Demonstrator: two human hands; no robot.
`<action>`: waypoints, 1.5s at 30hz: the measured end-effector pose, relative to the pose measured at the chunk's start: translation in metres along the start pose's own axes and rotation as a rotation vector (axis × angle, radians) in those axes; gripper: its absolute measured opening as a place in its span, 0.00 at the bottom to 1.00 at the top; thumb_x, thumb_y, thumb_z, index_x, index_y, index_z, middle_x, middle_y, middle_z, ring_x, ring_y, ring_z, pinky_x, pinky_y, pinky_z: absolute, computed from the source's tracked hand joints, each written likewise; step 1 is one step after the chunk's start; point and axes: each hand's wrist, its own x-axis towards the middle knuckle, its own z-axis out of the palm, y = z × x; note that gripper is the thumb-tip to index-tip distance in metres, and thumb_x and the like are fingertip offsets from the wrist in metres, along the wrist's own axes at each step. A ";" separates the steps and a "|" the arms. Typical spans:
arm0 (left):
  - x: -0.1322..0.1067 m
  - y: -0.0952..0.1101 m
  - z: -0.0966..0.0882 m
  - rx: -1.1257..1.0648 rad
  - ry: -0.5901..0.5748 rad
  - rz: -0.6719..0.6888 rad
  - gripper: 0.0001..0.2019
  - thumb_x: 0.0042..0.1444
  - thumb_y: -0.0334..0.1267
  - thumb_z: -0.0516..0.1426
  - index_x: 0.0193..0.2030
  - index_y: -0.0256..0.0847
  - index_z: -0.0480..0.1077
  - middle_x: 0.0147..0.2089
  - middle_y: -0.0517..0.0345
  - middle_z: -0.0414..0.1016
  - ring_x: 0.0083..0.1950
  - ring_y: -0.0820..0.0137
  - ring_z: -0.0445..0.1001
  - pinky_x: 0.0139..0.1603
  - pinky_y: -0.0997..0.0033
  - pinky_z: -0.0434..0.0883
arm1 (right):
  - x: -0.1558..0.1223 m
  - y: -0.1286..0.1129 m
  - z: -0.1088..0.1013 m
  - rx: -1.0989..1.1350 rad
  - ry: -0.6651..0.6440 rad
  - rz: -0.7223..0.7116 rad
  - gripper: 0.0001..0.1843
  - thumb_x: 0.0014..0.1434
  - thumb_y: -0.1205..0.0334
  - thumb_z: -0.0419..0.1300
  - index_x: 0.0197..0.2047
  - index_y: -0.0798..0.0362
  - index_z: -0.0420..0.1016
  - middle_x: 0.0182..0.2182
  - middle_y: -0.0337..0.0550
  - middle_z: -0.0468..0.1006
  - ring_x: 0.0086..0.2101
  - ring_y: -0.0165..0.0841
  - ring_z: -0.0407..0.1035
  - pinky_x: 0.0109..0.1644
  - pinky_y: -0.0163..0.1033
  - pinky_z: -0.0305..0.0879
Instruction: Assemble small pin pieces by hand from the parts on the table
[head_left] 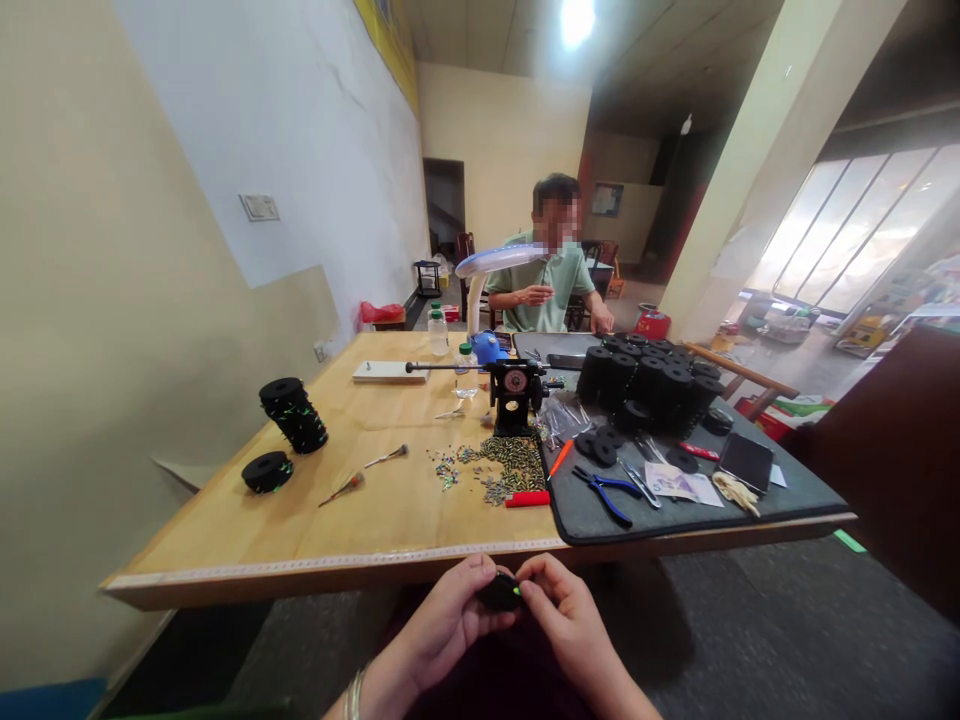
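Left hand (pixel 456 603) grips a black foam spool (pixel 496 592) at its three o'clock; right hand (pixel 561 605) pinches a green tip (pixel 517 591) at the rim. Neither is nearer.

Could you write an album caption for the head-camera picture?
Left hand holds a black disc while the right hand touches a green bit at its edge, before a wooden table.
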 end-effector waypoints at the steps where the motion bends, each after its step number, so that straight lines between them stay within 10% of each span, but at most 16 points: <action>1: 0.000 -0.001 -0.001 -0.028 0.000 0.010 0.08 0.53 0.39 0.64 0.33 0.36 0.73 0.37 0.55 0.75 0.38 0.69 0.74 0.39 0.68 0.74 | -0.001 0.002 0.002 0.039 -0.014 0.006 0.14 0.60 0.51 0.58 0.38 0.54 0.74 0.24 0.38 0.74 0.25 0.31 0.66 0.30 0.34 0.60; 11: 0.004 0.005 -0.005 0.173 -0.051 0.055 0.11 0.54 0.43 0.62 0.36 0.37 0.73 0.43 0.52 0.74 0.46 0.64 0.70 0.42 0.66 0.72 | -0.001 -0.011 -0.002 -0.338 -0.091 -0.222 0.13 0.66 0.62 0.51 0.48 0.51 0.74 0.40 0.48 0.82 0.39 0.38 0.77 0.41 0.36 0.67; 17: 0.006 0.011 -0.007 0.569 0.053 0.053 0.16 0.47 0.46 0.66 0.28 0.37 0.67 0.25 0.63 0.68 0.28 0.74 0.65 0.30 0.74 0.64 | 0.000 -0.014 -0.003 -0.750 -0.175 -0.324 0.11 0.64 0.67 0.51 0.44 0.52 0.74 0.32 0.47 0.82 0.31 0.38 0.76 0.33 0.35 0.63; 23: 0.001 0.009 -0.001 0.178 -0.003 -0.126 0.08 0.45 0.36 0.62 0.30 0.39 0.67 0.30 0.61 0.70 0.34 0.69 0.69 0.41 0.63 0.71 | 0.002 -0.016 -0.007 -0.551 -0.179 -0.242 0.09 0.64 0.64 0.53 0.42 0.50 0.75 0.31 0.41 0.82 0.29 0.33 0.75 0.32 0.32 0.62; 35: 0.002 0.005 -0.002 0.181 0.018 -0.114 0.09 0.46 0.28 0.61 0.33 0.40 0.66 0.36 0.58 0.76 0.40 0.67 0.75 0.46 0.62 0.71 | 0.003 -0.011 -0.012 -0.473 -0.141 -0.204 0.09 0.62 0.65 0.55 0.35 0.52 0.76 0.28 0.41 0.80 0.28 0.32 0.73 0.33 0.32 0.62; 45: 0.003 0.002 -0.006 -0.110 -0.107 -0.003 0.25 0.46 0.26 0.57 0.54 0.41 0.66 0.55 0.46 0.75 0.59 0.58 0.69 0.60 0.51 0.62 | -0.002 0.000 0.007 -0.080 0.099 -0.139 0.13 0.61 0.56 0.56 0.27 0.52 0.66 0.27 0.39 0.70 0.29 0.31 0.65 0.33 0.34 0.62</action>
